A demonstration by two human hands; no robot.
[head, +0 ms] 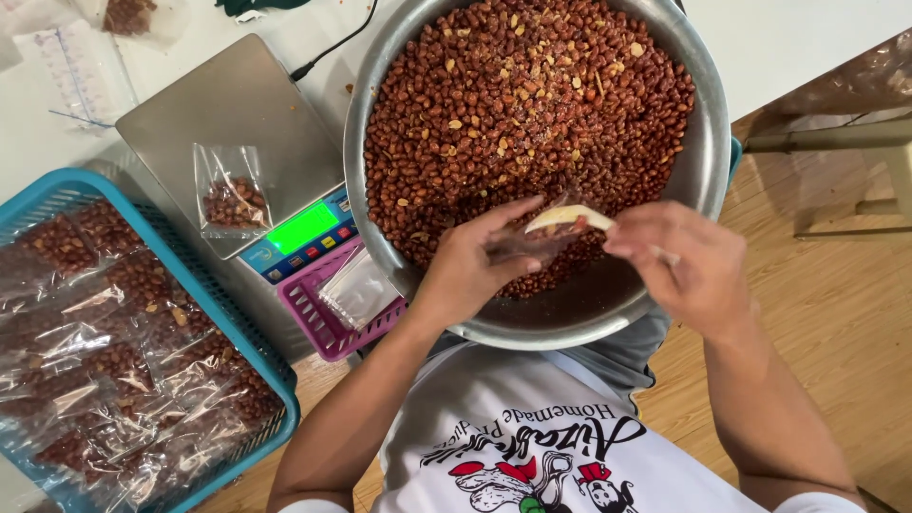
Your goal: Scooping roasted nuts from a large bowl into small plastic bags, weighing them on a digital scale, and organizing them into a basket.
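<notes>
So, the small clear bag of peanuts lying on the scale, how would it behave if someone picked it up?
The small bag is thin clear plastic, so it would probably sag and crinkle. It holds only a few peanuts, so it likely feels light. Its top looks open, so tilting it might spill nuts onto the scale.

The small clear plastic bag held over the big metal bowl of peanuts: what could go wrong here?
1. The left hand holds the small clear plastic bag open while the right hand tips a pale scoop; peanuts may miss its narrow mouth.
2. The large round metal bowl seems to overhang the table edge; pressing on it might tip it.
</notes>
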